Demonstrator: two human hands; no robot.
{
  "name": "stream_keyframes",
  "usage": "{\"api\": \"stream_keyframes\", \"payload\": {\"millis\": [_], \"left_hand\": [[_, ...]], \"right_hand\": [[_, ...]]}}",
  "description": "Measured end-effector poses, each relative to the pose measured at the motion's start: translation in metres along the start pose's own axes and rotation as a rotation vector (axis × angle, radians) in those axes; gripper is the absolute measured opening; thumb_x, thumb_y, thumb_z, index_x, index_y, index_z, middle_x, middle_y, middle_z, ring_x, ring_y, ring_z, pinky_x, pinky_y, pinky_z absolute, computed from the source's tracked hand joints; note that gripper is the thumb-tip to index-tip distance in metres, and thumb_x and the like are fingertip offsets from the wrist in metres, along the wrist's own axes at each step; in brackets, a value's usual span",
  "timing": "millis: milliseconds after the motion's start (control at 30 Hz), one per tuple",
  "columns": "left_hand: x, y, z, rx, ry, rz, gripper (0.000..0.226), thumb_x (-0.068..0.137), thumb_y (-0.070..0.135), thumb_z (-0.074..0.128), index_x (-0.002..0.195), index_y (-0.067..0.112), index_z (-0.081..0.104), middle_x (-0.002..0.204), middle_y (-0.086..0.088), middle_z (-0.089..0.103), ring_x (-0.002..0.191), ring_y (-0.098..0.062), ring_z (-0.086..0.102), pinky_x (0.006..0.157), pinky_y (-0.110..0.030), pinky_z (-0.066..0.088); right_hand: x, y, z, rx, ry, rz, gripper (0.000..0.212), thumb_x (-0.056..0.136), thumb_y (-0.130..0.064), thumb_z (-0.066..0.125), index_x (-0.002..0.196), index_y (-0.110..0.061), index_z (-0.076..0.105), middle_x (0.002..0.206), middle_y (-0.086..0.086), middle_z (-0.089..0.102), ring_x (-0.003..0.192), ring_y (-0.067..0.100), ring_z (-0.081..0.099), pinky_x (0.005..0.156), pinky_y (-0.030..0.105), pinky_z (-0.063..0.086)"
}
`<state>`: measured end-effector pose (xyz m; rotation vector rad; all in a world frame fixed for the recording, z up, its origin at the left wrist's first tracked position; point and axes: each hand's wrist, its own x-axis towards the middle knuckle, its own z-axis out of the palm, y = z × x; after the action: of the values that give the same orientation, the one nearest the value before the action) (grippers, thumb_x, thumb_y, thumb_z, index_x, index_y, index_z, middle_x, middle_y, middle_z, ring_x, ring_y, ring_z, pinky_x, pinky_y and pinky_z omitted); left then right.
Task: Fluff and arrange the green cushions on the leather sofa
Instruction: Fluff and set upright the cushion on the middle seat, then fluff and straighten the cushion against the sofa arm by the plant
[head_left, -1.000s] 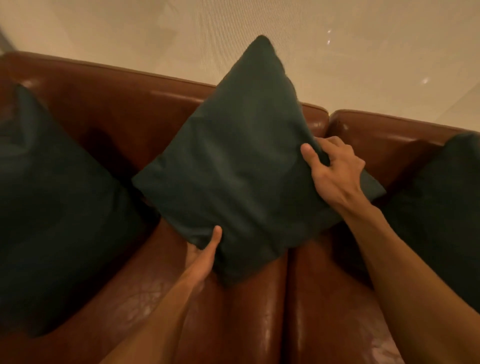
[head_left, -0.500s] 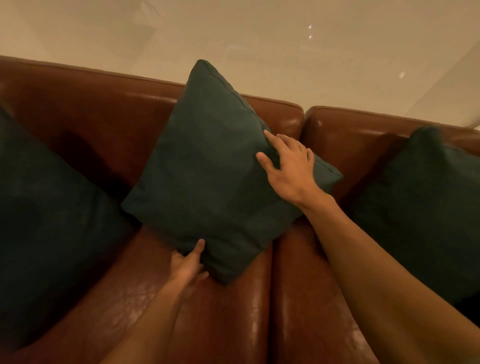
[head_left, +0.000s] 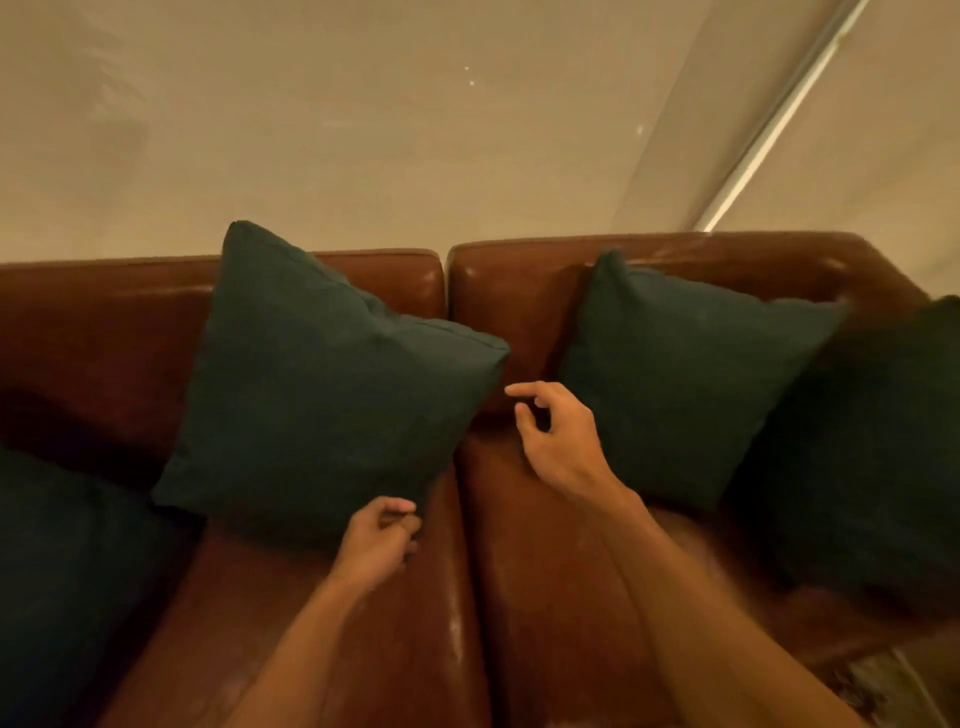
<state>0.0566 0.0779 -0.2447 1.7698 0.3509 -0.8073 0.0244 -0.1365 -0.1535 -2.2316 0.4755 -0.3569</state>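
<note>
Left hand (head_left: 382, 540), fingers curled together, pinches the bottom corner of a dark green cushion (head_left: 322, 395) where that corner meets the seat of a brown leather sofa (head_left: 550, 597). This cushion stands tilted on one corner like a diamond and leans against the sofa's backrest, just left of the seam that splits the sofa into two sections. Its top corner rises above the backrest, and its right corner points toward the seam.

Right hand (head_left: 558, 434) hovers over the right seat section, holding nothing. Its fingers are loosely curled and apart, with the index finger stretched toward the right corner of the tilted cushion, close to it but not touching. Both bare forearms reach in from the bottom edge of the view.

A second green cushion (head_left: 685, 384) leans on the backrest of the right section, just beside the right hand, also turned slightly on a corner. A third cushion (head_left: 878, 457) sits at the far right end of the sofa, overlapping the second one's right edge, in deep shadow. A fourth cushion (head_left: 67, 587) fills the lower left of the view, near the tilted cushion's lower left edge. Behind the sofa is a plain beige wall (head_left: 363, 130).
</note>
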Motion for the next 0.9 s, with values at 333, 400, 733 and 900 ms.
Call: {"api": "stream_keyframes", "payload": {"millis": [333, 400, 733, 900], "left_hand": [[-0.096, 0.075, 0.079, 0.349, -0.272, 0.468, 0.009, 0.085, 0.018, 0.067, 0.083, 0.027, 0.066, 0.075, 0.004, 0.069, 0.071, -0.021, 0.067, 0.066, -0.037, 0.051], [-0.111, 0.086, 0.095, 0.397, -0.315, 0.509, 0.011, 0.085, 0.017, 0.067, 0.082, 0.027, 0.066, 0.074, 0.006, 0.069, 0.072, -0.019, 0.067, 0.067, -0.034, 0.051], [-0.159, 0.124, 0.189, 0.526, -0.428, 0.662, 0.011, 0.086, 0.012, 0.066, 0.087, 0.023, 0.067, 0.082, 0.004, 0.069, 0.06, -0.009, 0.056, 0.06, -0.024, 0.046], [-0.17, 0.136, 0.263, 0.543, -0.407, 0.669, 0.011, 0.086, 0.012, 0.066, 0.092, 0.021, 0.067, 0.09, 0.001, 0.07, 0.073, -0.012, 0.062, 0.068, -0.024, 0.049]], "right_hand": [[-0.099, 0.009, -0.114, 0.115, 0.327, 0.326, 0.02, 0.095, -0.01, 0.057, 0.104, -0.021, 0.071, 0.104, -0.001, 0.067, 0.085, 0.012, 0.06, 0.067, 0.006, 0.042], [-0.119, 0.013, -0.133, 0.127, 0.382, 0.374, 0.02, 0.095, -0.01, 0.058, 0.102, -0.023, 0.071, 0.103, 0.001, 0.068, 0.083, 0.013, 0.062, 0.063, 0.01, 0.045], [-0.175, 0.065, -0.219, 0.149, 0.476, 0.542, 0.019, 0.096, -0.015, 0.057, 0.103, -0.027, 0.07, 0.103, -0.006, 0.069, 0.087, 0.008, 0.063, 0.059, 0.01, 0.046], [-0.164, 0.11, -0.265, 0.163, 0.432, 0.532, 0.02, 0.096, -0.014, 0.056, 0.1, -0.029, 0.069, 0.1, -0.005, 0.068, 0.083, 0.009, 0.062, 0.056, 0.01, 0.045]]}}
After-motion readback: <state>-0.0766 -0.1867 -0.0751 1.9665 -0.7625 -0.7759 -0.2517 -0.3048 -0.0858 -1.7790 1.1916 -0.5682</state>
